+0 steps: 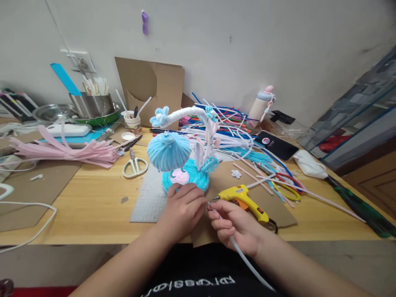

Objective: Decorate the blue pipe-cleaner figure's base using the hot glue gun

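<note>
My right hand [236, 225] pinches a long white pipe cleaner [244, 258], which trails down past my lap at the right. My left hand [185, 209] is curled closed just in front of a lamp-shaped craft, its fingertips close to those of my right hand; what they hold is hidden. The craft has a round blue fuzzy base [202, 180], a white wrapped curved stem [188, 112] with small blue flowers, and a blue shade [168, 152] hanging over the base. Beside my right hand lies a yellow glue gun [244, 198], its nozzle pointing left towards my fingers.
A grey cutting mat [148, 206] and brown cardboard [278, 216] lie on the wooden table. White-handled scissors [135, 167] and a pink pipe cleaner bundle [71, 148] sit left. Loose coloured pipe cleaners [229, 132], a phone [275, 144] and a bottle [260, 106] stand or lie behind and right.
</note>
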`<state>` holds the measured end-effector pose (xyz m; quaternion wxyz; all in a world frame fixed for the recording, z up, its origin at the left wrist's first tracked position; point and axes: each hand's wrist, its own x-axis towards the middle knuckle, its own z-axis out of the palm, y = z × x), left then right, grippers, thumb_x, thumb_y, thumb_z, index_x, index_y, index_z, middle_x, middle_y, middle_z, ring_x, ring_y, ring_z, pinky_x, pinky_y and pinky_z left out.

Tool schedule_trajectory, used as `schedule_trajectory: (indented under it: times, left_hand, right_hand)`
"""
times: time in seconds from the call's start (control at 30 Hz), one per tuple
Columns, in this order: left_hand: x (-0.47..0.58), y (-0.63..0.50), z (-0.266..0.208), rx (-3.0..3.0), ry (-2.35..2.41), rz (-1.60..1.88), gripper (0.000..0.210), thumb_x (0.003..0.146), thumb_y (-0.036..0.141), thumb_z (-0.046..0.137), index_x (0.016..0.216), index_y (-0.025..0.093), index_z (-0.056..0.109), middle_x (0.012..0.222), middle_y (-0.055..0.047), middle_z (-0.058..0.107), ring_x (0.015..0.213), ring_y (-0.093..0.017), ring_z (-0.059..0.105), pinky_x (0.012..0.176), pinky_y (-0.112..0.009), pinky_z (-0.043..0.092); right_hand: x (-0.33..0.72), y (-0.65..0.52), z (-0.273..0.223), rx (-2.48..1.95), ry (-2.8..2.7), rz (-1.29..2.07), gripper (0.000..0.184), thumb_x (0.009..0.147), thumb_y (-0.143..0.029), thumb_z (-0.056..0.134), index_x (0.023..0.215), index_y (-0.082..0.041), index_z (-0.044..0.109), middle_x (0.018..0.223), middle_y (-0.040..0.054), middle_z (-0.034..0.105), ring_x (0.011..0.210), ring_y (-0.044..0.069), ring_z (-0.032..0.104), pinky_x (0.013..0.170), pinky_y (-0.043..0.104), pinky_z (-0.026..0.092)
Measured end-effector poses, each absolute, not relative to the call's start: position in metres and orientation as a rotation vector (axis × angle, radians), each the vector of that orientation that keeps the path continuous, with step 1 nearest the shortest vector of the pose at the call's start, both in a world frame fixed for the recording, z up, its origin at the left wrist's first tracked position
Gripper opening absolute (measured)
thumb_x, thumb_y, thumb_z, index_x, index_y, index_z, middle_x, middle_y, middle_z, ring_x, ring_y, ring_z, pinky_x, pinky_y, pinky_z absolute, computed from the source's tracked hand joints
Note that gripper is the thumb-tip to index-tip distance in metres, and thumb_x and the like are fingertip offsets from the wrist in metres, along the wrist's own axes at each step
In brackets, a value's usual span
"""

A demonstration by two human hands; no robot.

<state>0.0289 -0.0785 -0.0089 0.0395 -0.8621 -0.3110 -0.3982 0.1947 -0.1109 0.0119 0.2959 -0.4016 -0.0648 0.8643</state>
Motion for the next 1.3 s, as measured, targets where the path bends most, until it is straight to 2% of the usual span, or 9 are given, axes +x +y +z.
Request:
schedule_trajectory:
  times: [0.23, 0.37, 0.47, 0.73, 0.83, 1.0, 1.07, 1.17, 1.3]
  left_hand:
    - [0.029, -0.081, -0.012, -2.670, -0.892, -1.136, 0.010, 0.085, 0.016, 0.057, 0.079, 0.020, 0.062, 0.086, 0.003, 0.071, 0.092, -0.015, 0.062, 0.088, -0.035, 0.032]
    - [0.028, -0.080, -0.012, -2.651, -0.906, -1.189, 0.009, 0.085, 0.017, 0.057, 0.082, 0.022, 0.064, 0.086, 0.003, 0.071, 0.091, -0.016, 0.062, 0.089, -0.036, 0.032]
    - [0.028, -0.080, -0.011, -2.644, -0.918, -1.219, 0.007, 0.086, 0.020, 0.059, 0.083, 0.022, 0.065, 0.085, 0.003, 0.071, 0.090, -0.016, 0.062, 0.089, -0.035, 0.032]
    - [0.029, -0.081, -0.008, -2.640, -0.896, -1.200, 0.009, 0.086, 0.018, 0.058, 0.083, 0.022, 0.065, 0.087, 0.003, 0.071, 0.091, -0.015, 0.062, 0.088, -0.035, 0.032]
    - [0.030, -0.082, -0.008, -2.636, -0.894, -1.169, 0.010, 0.085, 0.016, 0.057, 0.083, 0.022, 0.065, 0.086, 0.003, 0.071, 0.090, -0.015, 0.062, 0.087, -0.035, 0.032]
    - [0.030, -0.083, -0.009, -2.644, -0.910, -1.129, 0.013, 0.087, 0.017, 0.055, 0.078, 0.021, 0.064, 0.084, 0.002, 0.071, 0.091, -0.016, 0.062, 0.088, -0.035, 0.032]
    - [0.028, -0.083, -0.010, -2.636, -0.912, -1.157, 0.011, 0.086, 0.016, 0.056, 0.079, 0.021, 0.064, 0.086, 0.002, 0.071, 0.091, -0.016, 0.062, 0.089, -0.035, 0.032]
    - [0.026, -0.081, -0.010, -2.618, -0.916, -1.208, 0.009, 0.084, 0.017, 0.058, 0.082, 0.023, 0.065, 0.086, 0.004, 0.071, 0.090, -0.016, 0.063, 0.088, -0.036, 0.033]
    - [0.027, -0.081, -0.008, -2.620, -0.921, -1.207, 0.007, 0.085, 0.021, 0.059, 0.082, 0.023, 0.065, 0.085, 0.004, 0.071, 0.089, -0.015, 0.062, 0.085, -0.036, 0.033]
  right_hand:
    - [0.188, -0.125, -0.001, -1.436, -1.367, 1.142, 0.021, 0.069, -0.022, 0.059, 0.057, -0.019, 0.042, 0.056, -0.0041, 0.040, 0.049, 0.007, 0.039, 0.043, 0.018, 0.026]
    - [0.192, -0.123, -0.002, -1.336, -0.998, 1.743, 0.017, 0.081, -0.037, 0.048, 0.076, -0.021, 0.046, 0.057, -0.0038, 0.053, 0.034, 0.007, 0.040, 0.033, 0.019, 0.021]
    - [0.197, -0.119, 0.000, -1.016, -0.418, 2.262, 0.017, 0.087, -0.031, 0.039, 0.081, -0.018, 0.048, 0.053, -0.0058, 0.052, 0.027, 0.003, 0.031, 0.029, 0.015, 0.016]
    - [0.195, -0.116, 0.004, -0.903, -0.146, 2.359, 0.019, 0.082, -0.023, 0.047, 0.066, -0.018, 0.039, 0.046, -0.0103, 0.037, 0.028, -0.001, 0.018, 0.032, 0.011, 0.011]
    - [0.189, -0.119, 0.003, -1.278, -0.702, 1.989, 0.021, 0.077, -0.026, 0.047, 0.062, -0.020, 0.034, 0.045, -0.0099, 0.033, 0.031, 0.003, 0.018, 0.034, 0.017, 0.011]
    - [0.186, -0.128, 0.002, -1.550, -1.694, 0.736, 0.020, 0.070, -0.020, 0.054, 0.058, -0.019, 0.038, 0.056, -0.0034, 0.038, 0.054, 0.010, 0.036, 0.051, 0.024, 0.024]
    - [0.186, -0.129, 0.002, -1.567, -1.639, 0.890, 0.019, 0.074, -0.025, 0.052, 0.062, -0.020, 0.039, 0.055, -0.0034, 0.041, 0.051, 0.010, 0.038, 0.049, 0.024, 0.025]
    - [0.188, -0.127, 0.002, -1.410, -1.085, 1.705, 0.019, 0.085, -0.037, 0.042, 0.076, -0.021, 0.045, 0.052, -0.0047, 0.048, 0.034, 0.008, 0.035, 0.036, 0.021, 0.020]
    - [0.195, -0.121, 0.005, -0.947, -0.269, 2.333, 0.020, 0.090, -0.029, 0.036, 0.081, -0.017, 0.049, 0.051, -0.0060, 0.049, 0.028, 0.002, 0.027, 0.031, 0.014, 0.014]
